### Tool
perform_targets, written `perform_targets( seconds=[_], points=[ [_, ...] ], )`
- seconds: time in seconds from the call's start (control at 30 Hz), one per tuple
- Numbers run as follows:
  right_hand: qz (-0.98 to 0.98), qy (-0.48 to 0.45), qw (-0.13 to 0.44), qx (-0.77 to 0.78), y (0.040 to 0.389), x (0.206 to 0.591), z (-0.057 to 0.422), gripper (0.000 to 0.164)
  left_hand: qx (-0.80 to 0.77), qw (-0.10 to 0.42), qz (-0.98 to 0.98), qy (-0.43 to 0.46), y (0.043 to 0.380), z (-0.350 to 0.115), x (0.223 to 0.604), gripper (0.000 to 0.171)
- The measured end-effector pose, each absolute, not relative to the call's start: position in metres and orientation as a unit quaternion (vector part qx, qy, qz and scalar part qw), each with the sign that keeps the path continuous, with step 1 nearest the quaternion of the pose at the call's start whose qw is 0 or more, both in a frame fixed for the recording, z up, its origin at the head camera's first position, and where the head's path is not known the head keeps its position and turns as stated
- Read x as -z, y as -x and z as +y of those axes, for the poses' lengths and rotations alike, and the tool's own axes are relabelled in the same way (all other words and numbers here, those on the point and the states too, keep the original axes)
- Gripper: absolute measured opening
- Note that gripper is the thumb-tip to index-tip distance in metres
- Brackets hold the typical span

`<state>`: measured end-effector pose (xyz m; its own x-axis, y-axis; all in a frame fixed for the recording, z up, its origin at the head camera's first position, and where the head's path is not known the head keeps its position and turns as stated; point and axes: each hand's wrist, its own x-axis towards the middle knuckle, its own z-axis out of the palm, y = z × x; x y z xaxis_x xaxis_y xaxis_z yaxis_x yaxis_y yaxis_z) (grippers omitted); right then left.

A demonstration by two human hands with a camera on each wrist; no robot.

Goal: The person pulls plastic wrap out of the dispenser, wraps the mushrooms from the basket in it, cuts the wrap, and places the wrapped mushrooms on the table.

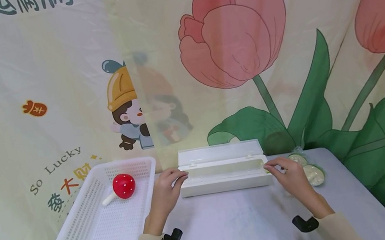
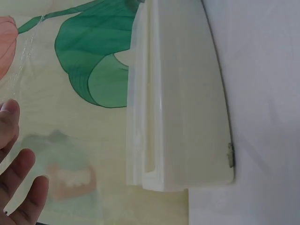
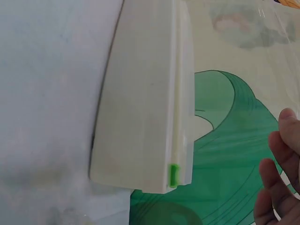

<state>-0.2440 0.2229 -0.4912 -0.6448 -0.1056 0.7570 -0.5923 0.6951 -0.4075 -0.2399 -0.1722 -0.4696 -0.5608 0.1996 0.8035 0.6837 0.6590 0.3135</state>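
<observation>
A long white box [image 1: 226, 185] with its lid [image 1: 219, 152] raised stands at the back of the table. It looks like a cling film dispenser. Its right end has a small green piece [image 3: 174, 175]. My left hand [image 1: 166, 189] pinches with thumb and index finger beside the left end of the box. Near the opposite end, my right hand [image 1: 289, 171] pinches in the same way. Shiny creases of clear film [image 2: 32, 49] run up from the left fingers, and similar creases show near the right fingers. The film is hardly visible in the head view. Both wrist views show the hands apart from the box.
To the left, a white perforated basket [image 1: 93, 236] contains a red, white-dotted mushroom-shaped thing [image 1: 124, 186] with a white handle. Round pale things with green rims [image 1: 314, 175] lie behind my right hand. A printed cloth [image 1: 145, 25] hangs behind the table.
</observation>
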Motion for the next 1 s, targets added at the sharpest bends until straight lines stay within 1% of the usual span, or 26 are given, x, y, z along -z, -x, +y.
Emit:
perform_targets(
  seconds=[0.17,0.33,0.57,0.87,1.0],
  points=[
    [-0.831,-0.215,0.391,-0.331,0.251,0.481,0.221,0.015,0.292,0.378,-0.84,0.256,0.244,-0.172,0.454,0.015],
    [-0.821,-0.226,0.415,-0.321,0.256,0.469,0.22,0.013,0.283,0.386,-0.84,0.257,0.247,-0.17,0.442,0.014],
    [-0.815,-0.239,0.43,-0.307,0.26,0.457,0.222,0.016,0.278,0.396,-0.837,0.255,0.247,-0.17,0.435,0.014],
    [-0.807,-0.236,0.446,-0.307,0.262,0.441,0.216,0.013,0.29,0.402,-0.835,0.237,0.246,-0.171,0.428,0.015],
    [-0.795,-0.237,0.46,-0.317,0.261,0.439,0.213,0.014,0.296,0.41,-0.826,0.249,0.247,-0.17,0.424,0.015]
  ],
)
